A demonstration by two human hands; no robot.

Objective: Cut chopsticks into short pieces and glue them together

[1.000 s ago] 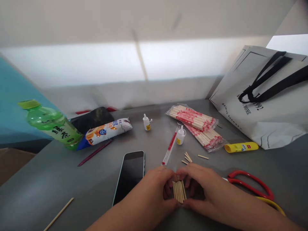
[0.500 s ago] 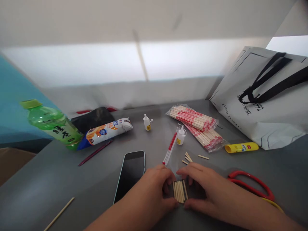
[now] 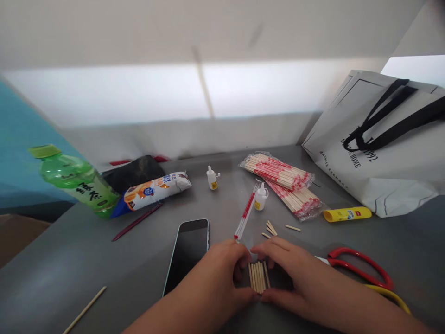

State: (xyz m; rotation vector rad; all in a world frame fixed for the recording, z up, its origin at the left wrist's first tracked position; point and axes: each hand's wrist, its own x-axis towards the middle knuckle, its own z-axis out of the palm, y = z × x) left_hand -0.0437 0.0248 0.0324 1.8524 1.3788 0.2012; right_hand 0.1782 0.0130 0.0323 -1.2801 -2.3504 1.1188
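Note:
A row of several short wooden sticks lies side by side on the grey table, with one stick at its right standing slightly apart. Curled around the row's left side is my left hand, its thumb at the near ends and its index finger at the far ends. My right hand closes around the right side in the same way, thumb low by the near ends. Both hands' lower fingers are partly hidden. Just beyond my right hand lie a few loose short sticks.
A phone lies left of my hands; red-and-yellow scissors are partly under my right forearm. Beyond stand two small glue bottles, packs of wooden sticks and a yellow tube. A green bottle and white bag flank them.
My right hand has moved slightly left, closer to the sticks and my left hand. The gap beside the rightmost stick looks a little narrower. More of the scissors shows.

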